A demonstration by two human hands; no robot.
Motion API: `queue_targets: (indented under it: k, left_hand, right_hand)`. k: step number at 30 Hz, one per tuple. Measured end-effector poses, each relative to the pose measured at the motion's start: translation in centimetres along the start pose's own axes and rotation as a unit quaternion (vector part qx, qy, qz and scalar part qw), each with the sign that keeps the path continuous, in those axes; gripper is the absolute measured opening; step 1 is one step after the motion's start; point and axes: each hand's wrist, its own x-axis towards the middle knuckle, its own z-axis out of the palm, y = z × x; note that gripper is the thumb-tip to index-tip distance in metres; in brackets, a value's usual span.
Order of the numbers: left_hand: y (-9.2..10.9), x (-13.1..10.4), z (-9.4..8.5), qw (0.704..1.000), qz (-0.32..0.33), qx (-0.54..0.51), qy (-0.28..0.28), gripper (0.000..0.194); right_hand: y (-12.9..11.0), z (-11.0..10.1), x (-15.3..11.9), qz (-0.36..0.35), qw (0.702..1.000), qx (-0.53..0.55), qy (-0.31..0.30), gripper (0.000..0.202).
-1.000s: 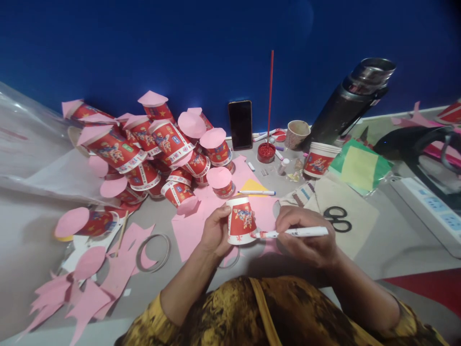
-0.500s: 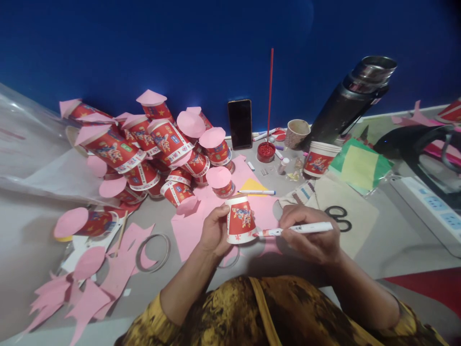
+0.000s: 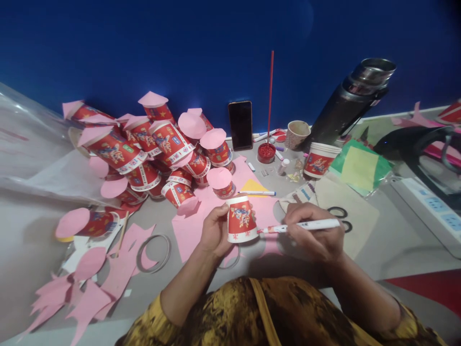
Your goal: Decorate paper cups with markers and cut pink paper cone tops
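My left hand is closed round a red and white paper cup, held upside down with its wide rim low. Small red marks show on the white band by that rim. Between the fingers of my right hand is a white marker pen with a red tip, which points at the cup's lower right edge; whether it touches cannot be made out. Beneath the hands lies cut pink paper. A second marker with a blue end rests on a yellow paper piece behind the cup.
Red cups with pink paper tops are heaped at the left. Pink scraps and a tape roll lie nearer. Behind stand a phone, a stick in a red pot and a flask. Scissors and a power strip are right.
My right hand has shifted slightly right, drawing the marker's tip a little away from the cup's edge. The cup is turned slightly in my left hand.
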Motion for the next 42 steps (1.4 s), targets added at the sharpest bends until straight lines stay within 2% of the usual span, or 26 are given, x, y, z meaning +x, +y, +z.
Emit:
queue_targets:
  k: [5, 12, 16, 23, 30, 36, 40, 42]
  left_hand:
    - [-0.09, 0.13, -0.07, 1.000, -0.003, -0.005, -0.016, 0.044]
    - [-0.18, 0.07, -0.24, 1.000, -0.012, -0.017, -0.018, 0.047]
    - [-0.04, 0.06, -0.21, 0.999, -0.018, -0.025, -0.018, 0.052]
    - [-0.09, 0.19, -0.27, 0.999, -0.018, -0.031, -0.004, 0.042]
    - [-0.18, 0.17, -0.31, 0.999, -0.023, -0.041, 0.013, 0.043]
    - [-0.16, 0.13, -0.29, 0.999, -0.025, -0.037, 0.009, 0.043]
    - [-0.06, 0.06, -0.29, 0.999, -0.021, -0.029, 0.010, 0.041]
    - [-0.03, 0.07, -0.29, 0.999, -0.020, -0.027, 0.006, 0.041]
  right_hand:
    - [-0.48, 0.06, 0.37, 0.018, 0.999, -0.018, 0.044, 0.012]
    - [-0.16, -0.18, 0.39, 0.026, 1.000, -0.005, -0.003, 0.019]
    - [0.22, -0.20, 0.25, -0.001, 0.999, 0.005, -0.042, 0.024]
    - [0.17, -0.20, 0.24, -0.025, 0.999, -0.005, -0.044, 0.019]
    - [-0.18, -0.01, 0.54, -0.049, 0.997, -0.039, -0.042, 0.021]
    - [-0.16, -0.03, 0.67, -0.034, 0.996, -0.057, -0.052, 0.024]
    - [-0.12, -0.04, 0.68, -0.028, 0.996, -0.037, -0.075, 0.024]
    - [-0.12, -0.02, 0.63, -0.025, 0.997, -0.027, -0.068, 0.023]
